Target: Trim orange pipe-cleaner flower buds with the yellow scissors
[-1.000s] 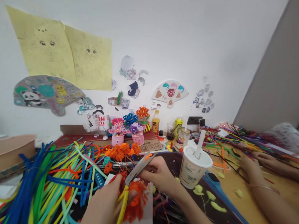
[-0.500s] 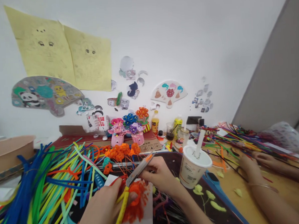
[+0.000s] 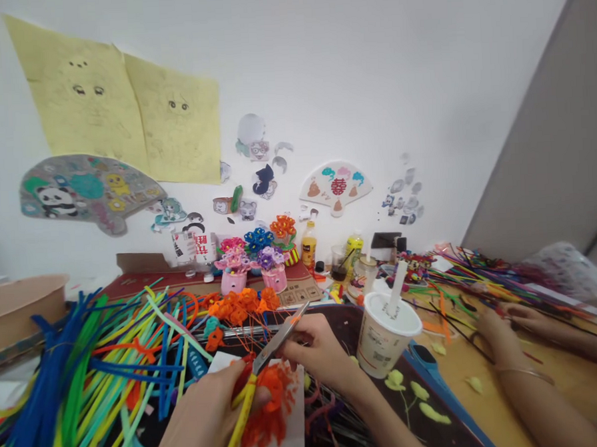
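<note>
My left hand (image 3: 208,405) is closed round the yellow handles of a pair of scissors (image 3: 272,351). Their grey blades point up and to the right. At the blades, my right hand (image 3: 315,349) has its fingers curled in a pinch, and what lies between them is hidden. A bit of orange shows against the blade near those fingers. Below both hands, orange fuzzy clippings (image 3: 264,432) are heaped on a sheet of white paper (image 3: 294,444). Orange fuzzy flowers (image 3: 240,305) on thin stems lie just beyond the scissors.
Colourful pipe cleaners (image 3: 130,352) crowd the left side. A lidded paper cup (image 3: 384,339) with a straw stands right of my right hand. Small potted flowers (image 3: 234,277) and drink bottles (image 3: 308,243) line the back. Another person's hands (image 3: 499,330) work at the far right.
The view has shifted very slightly. The scissors' blades look a little closer together; both hands stay in nearly the same place.
</note>
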A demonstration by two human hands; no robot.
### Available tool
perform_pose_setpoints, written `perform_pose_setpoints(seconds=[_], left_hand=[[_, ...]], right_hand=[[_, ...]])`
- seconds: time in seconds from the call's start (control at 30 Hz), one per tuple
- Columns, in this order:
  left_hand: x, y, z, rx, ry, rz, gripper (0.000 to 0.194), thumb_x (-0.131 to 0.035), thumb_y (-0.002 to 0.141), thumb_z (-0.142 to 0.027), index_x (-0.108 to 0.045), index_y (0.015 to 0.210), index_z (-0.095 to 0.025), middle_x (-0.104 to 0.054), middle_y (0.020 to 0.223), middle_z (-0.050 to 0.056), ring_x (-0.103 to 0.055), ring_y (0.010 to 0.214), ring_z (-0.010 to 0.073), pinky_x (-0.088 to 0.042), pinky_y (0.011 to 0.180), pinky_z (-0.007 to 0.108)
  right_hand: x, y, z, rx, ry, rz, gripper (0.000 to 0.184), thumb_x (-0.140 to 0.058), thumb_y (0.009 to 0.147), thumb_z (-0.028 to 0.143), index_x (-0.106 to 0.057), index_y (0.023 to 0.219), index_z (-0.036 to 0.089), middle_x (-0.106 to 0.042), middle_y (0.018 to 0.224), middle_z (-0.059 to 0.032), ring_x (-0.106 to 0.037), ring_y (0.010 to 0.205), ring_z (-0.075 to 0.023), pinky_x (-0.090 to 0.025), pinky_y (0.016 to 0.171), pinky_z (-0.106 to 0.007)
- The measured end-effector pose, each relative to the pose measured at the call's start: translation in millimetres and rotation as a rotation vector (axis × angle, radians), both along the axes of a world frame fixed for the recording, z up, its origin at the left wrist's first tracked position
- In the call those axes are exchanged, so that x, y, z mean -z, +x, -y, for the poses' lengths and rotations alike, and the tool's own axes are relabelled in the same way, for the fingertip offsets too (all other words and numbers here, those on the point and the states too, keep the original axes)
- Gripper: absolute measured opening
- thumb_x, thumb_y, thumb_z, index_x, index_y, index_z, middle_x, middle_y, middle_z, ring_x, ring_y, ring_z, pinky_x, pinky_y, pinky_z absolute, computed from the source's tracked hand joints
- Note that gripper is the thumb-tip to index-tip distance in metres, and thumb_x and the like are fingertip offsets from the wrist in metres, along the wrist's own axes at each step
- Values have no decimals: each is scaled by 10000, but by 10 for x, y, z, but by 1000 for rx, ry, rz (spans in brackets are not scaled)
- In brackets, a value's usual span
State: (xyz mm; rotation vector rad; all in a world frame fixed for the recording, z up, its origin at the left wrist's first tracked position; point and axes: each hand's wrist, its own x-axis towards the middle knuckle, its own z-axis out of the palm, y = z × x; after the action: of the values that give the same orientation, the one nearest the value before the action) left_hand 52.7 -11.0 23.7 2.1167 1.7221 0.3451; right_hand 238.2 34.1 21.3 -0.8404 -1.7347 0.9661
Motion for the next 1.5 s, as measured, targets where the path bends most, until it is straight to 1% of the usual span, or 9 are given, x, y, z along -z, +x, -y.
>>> perform_pose_setpoints(seconds=[0.13,0.23,0.33,0.5,0.7,0.9,1.1,1.3,1.5], left_hand=[[85,-10,4,-46,132,91,165,-424,808,-418,-460,817,-257,-683,854,57,-655,783,227,-439,681,297],[103,22,16,-90,172,99,171,-405,820,-432,-400,796,-263,-665,803,54,-639,716,223,-436,646,305],[76,74,29,-100,141,100,154,-380,847,-409,-423,826,-262,-676,791,46,-649,712,215,-435,643,294],[63,131,31,-93,66,9,163,-370,865,-389,-420,785,-256,-689,800,65,-659,707,219,-416,623,280],[41,147,11,-51,12,11,191,-364,870,-357,-510,848,-236,-716,820,86,-688,783,250,-446,676,297],[42,126,20,-46,46,-20,271,-356,873,-406,-565,845,-236,-723,793,73,-686,742,233,-445,631,271],[38,125,21,-20,49,67,283,-381,851,-406,-604,875,-233,-740,778,71,-690,731,233,-459,638,276],[117,114,-2,10,78,86,303,-364,866,-390,-614,887,-220,-692,682,51,-661,668,222,-417,587,272],[103,103,23,-11,25,25,324,-339,871,-434,-585,869,-223,-720,789,86,-685,759,260,-436,637,300]], right_hand=[[14,-2,-5,-28,-36,-78,122,-604,719,168,-697,644,147,-572,536,18,-489,456,-100,-403,450,-203],[23,3,-6,-32,-47,-132,180,-629,752,243,-641,594,158,-542,493,34,-478,412,-88,-386,417,-194],[23,7,-6,-42,-37,-135,229,-624,758,257,-602,549,166,-525,471,40,-475,399,-84,-379,402,-187],[-13,11,3,-52,-48,-146,136,-587,725,186,-667,620,157,-559,517,35,-487,419,-84,-406,409,-185],[-46,30,14,-58,-50,-135,146,-565,718,140,-682,631,152,-558,517,35,-481,420,-82,-399,417,-183],[-57,48,21,-13,-31,-80,178,-565,714,109,-671,578,152,-539,492,38,-479,429,-85,-374,420,-178],[-62,61,15,-11,19,-39,211,-535,709,69,-670,570,153,-540,501,36,-461,442,-84,-356,433,-181],[-75,62,17,-5,27,-28,214,-526,705,72,-648,550,152,-540,503,32,-468,453,-90,-350,442,-186],[-68,68,24,7,41,3,205,-531,717,86,-659,569,150,-554,524,21,-478,472,-97,-363,451,-191]])
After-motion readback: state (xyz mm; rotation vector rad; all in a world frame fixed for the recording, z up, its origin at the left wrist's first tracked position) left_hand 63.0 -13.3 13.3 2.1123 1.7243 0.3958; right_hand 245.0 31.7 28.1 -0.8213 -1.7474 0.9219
